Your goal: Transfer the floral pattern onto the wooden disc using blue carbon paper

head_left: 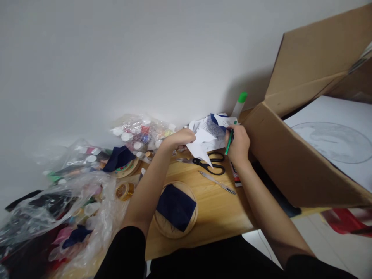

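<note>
My left hand [183, 138] is closed at the edge of a cut piece of white paper [200, 149], its fingers mostly hidden behind the wrist. My right hand [240, 143] is wrapped round a slim green pencil [229, 142] that points down toward the table. A pile of papers with line drawings [209, 127] and dark blue scraps lies between and behind both hands. Just below the paper are black-handled scissors [216, 166], lying open-side left. A silver pen [216, 182] rests in front of them. Dark blue fabric [177, 207] lies on a round wooden hoop [165, 231] nearer my body.
A large open cardboard box [279, 155] stands at right, with a printed white sheet [334, 128] on it. Plastic bags of small bottles [139, 131] and craft supplies [87, 201] crowd the left. A green-capped tube [240, 102] stands by the wall. Amber tape [124, 191] lies left.
</note>
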Demonstrator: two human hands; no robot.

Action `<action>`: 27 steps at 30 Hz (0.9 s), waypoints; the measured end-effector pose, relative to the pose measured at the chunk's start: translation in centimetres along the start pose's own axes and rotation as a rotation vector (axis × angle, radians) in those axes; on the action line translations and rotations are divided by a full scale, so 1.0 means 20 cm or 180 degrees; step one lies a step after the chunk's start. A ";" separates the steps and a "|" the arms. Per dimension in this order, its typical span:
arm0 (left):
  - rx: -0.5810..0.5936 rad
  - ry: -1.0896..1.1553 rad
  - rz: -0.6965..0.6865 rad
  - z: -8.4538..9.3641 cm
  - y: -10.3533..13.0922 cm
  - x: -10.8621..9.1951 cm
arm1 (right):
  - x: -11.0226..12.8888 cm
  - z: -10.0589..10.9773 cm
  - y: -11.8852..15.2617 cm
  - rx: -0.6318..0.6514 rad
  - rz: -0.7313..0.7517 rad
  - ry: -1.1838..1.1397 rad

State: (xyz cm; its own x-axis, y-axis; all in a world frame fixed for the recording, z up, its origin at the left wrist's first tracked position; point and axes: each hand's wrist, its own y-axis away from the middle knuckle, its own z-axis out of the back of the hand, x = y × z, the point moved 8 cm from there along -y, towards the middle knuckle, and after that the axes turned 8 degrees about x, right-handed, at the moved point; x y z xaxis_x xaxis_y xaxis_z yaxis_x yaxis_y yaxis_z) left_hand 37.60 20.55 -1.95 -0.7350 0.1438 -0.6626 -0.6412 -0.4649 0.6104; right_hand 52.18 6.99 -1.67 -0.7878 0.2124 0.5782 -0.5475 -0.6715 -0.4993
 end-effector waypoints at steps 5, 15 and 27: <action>-0.0393 0.0340 -0.0220 -0.04 -0.10 -0.11 | 0.01 0.04 0.01 -0.0339 0.0055 -0.0137; -0.0629 0.0153 -0.0665 -0.12 -0.26 -0.18 | 0.03 0.06 0.01 -0.0522 0.0167 -0.0176; -0.0882 0.0255 -0.0760 -0.11 -0.20 -0.21 | 0.09 0.03 0.01 -0.0084 0.0521 -0.0229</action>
State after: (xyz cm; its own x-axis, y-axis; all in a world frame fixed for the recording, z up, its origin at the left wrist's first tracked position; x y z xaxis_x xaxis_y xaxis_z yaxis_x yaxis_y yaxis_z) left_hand 43.67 19.86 -2.49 -0.5454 0.2132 -0.8106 -0.7006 -0.6469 0.3012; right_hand 50.73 6.85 -0.33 -0.8453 0.0499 0.5319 -0.4215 -0.6739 -0.6067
